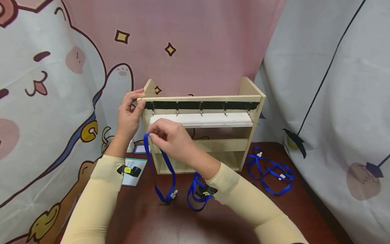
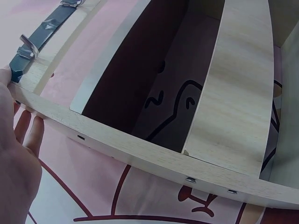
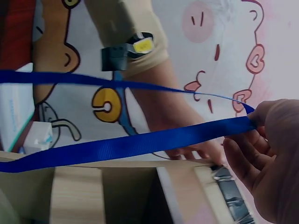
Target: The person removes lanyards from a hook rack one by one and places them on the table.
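My right hand (image 1: pixel 175 139) pinches the top of a blue lanyard (image 3: pixel 117 145) between thumb and fingers. Its loop hangs down in front of the left side of a small wooden rack (image 1: pixel 207 98), with a white clip (image 1: pixel 174 194) at the low end near the table. At the rack's upper left corner my left hand (image 1: pixel 129 113) grips the side panel, thumb in front and fingers around behind. Several metal hooks (image 1: pixel 201 110) line a black strip (image 1: pixel 189 105) across the rack's top front. The hook at the far left is nearest to both hands.
A second blue lanyard (image 1: pixel 192 196) lies on the brown table (image 1: pixel 146 223) beneath my right wrist, partly hidden. More blue lanyards (image 1: pixel 274 193) lie tangled right of the rack. A white booklet (image 1: pixel 134 179) sits left of it. Printed curtains (image 1: pixel 198 40) hang close behind.
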### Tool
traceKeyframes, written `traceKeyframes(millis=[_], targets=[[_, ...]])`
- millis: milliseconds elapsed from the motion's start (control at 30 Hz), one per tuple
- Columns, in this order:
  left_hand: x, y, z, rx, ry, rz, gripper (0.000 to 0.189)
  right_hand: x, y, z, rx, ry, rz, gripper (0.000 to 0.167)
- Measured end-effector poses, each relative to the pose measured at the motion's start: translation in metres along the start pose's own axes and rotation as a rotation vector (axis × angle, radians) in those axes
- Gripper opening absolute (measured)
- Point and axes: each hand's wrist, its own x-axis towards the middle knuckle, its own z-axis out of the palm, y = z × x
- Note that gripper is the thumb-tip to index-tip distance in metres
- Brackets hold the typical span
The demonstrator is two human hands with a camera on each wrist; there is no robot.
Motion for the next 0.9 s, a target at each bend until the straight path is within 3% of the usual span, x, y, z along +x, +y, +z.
traceKeyframes(millis=[400, 700, 900], targets=[[0.0, -0.002, -0.001, 0.021, -0.005, -0.011, 0.023, -0.038, 0.021, 0.018, -0.027, -0.069, 0.169, 0.005], [-0.001, -0.002, 0.0, 0.014, 0.001, -0.012, 0.024, -0.069, 0.036, 0.037, -0.006, -0.127, 0.22, 0.004], [0.0, -0.002, 0.0, 0.002, 0.001, -0.007, 0.022, -0.088, 0.041, 0.047, -0.009, -0.186, 0.298, 0.005]])
